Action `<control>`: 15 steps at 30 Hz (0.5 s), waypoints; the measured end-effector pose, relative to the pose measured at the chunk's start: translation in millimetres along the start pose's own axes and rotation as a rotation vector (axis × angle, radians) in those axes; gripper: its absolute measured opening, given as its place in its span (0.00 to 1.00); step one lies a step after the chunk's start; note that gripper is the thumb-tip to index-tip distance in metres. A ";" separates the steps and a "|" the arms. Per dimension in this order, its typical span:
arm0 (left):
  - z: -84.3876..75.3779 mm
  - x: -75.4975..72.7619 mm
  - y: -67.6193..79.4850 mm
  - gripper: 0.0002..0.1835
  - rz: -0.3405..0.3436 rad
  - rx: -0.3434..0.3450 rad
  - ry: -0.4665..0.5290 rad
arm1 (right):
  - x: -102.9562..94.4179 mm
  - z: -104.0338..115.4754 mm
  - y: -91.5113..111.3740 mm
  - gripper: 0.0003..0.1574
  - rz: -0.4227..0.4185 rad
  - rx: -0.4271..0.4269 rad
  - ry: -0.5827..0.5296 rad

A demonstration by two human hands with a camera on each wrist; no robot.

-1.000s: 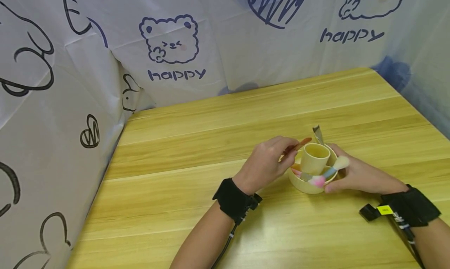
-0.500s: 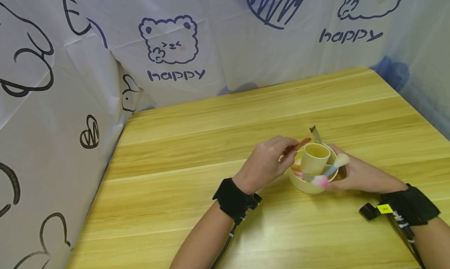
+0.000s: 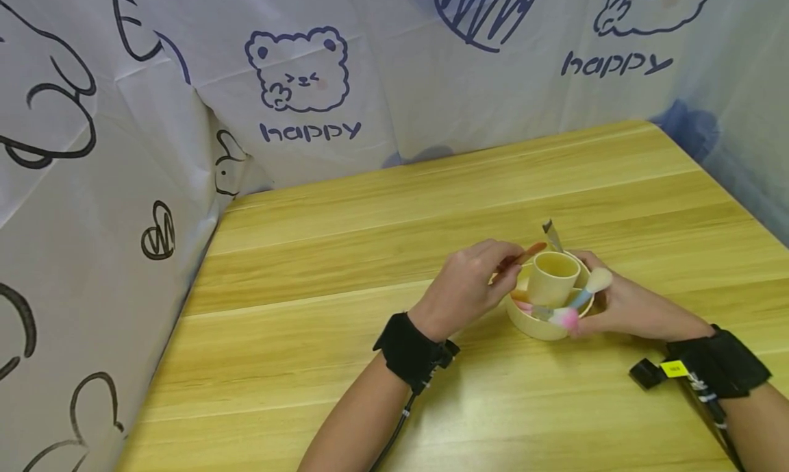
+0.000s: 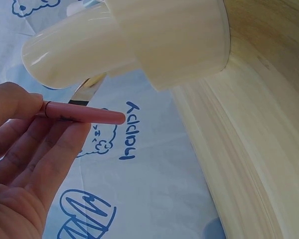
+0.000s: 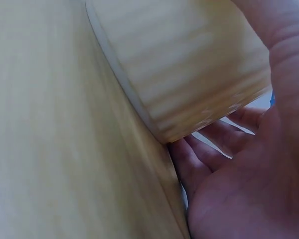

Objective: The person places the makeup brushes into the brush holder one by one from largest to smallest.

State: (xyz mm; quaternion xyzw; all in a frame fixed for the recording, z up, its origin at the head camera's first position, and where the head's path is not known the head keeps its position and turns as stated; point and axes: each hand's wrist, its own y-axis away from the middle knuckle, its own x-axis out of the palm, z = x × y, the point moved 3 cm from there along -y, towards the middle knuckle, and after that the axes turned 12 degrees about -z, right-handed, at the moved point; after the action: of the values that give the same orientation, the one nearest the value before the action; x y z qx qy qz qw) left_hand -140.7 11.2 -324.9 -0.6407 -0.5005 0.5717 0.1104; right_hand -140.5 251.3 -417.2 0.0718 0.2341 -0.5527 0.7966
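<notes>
A cream round holder [image 3: 535, 327] with a taller cup [image 3: 548, 290] in its middle stands on the table. My left hand [image 3: 471, 283] is at its left side, pinching a slim pink pen-like stick [image 4: 87, 113] between thumb and fingers, level with the cup's rim. From the right, my right hand [image 3: 641, 307] grips the holder's outer wall, thumb in front and fingers behind. Around the cup lean a pink-tipped brush [image 3: 566, 318], a pale fluffy brush [image 3: 599, 280] with a blue handle and, at the back, a flat-tipped brush [image 3: 552, 236]. Their lower ends are partly hidden.
The wood-grain table [image 3: 345, 307] extends to the left, front and back of the holder. A white cloth [image 3: 382, 68] with drawings hangs behind and along the left side. Black wrist straps [image 3: 409, 352] with cables sit on both arms.
The pink-tipped brush has shifted slightly right, and the flat-tipped brush at the back has tipped a little left. Both hands stay in nearly the same place.
</notes>
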 end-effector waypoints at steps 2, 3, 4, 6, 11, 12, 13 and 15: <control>0.0 -0.3 0.1 0.08 0.001 -0.002 -0.001 | -0.3 -0.8 -0.2 0.60 -0.007 0.003 0.002; 0.0 -0.4 0.1 0.08 0.001 -0.002 -0.001 | -0.4 -0.8 -0.2 0.60 -0.007 0.003 0.010; 0.0 -0.5 0.1 0.08 0.002 -0.003 -0.002 | -0.5 -0.7 -0.1 0.59 -0.007 -0.001 0.024; 0.1 -0.7 0.1 0.08 0.003 -0.004 -0.002 | -0.5 -0.2 0.1 0.59 -0.002 -0.010 0.043; 0.5 -0.4 0.3 0.08 0.000 -0.001 -0.006 | -1.0 0.0 1.1 0.58 0.028 -0.042 0.058; 0.5 -0.4 0.4 0.08 0.000 0.001 -0.006 | -1.0 -0.2 1.3 0.58 0.035 -0.048 0.058; 0.4 -0.5 0.4 0.08 -0.001 0.003 -0.007 | -0.8 -0.6 1.4 0.57 0.048 -0.052 0.042; 0.3 -0.6 0.3 0.08 -0.001 0.004 -0.008 | -0.5 -1.3 1.7 0.56 0.066 -0.059 0.021</control>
State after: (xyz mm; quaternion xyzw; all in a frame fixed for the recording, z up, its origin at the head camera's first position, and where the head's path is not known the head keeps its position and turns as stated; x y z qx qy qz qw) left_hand -140.6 10.5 -324.9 -0.6379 -0.5001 0.5753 0.1099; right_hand -139.5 252.8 -418.4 0.0617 0.2565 -0.5183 0.8135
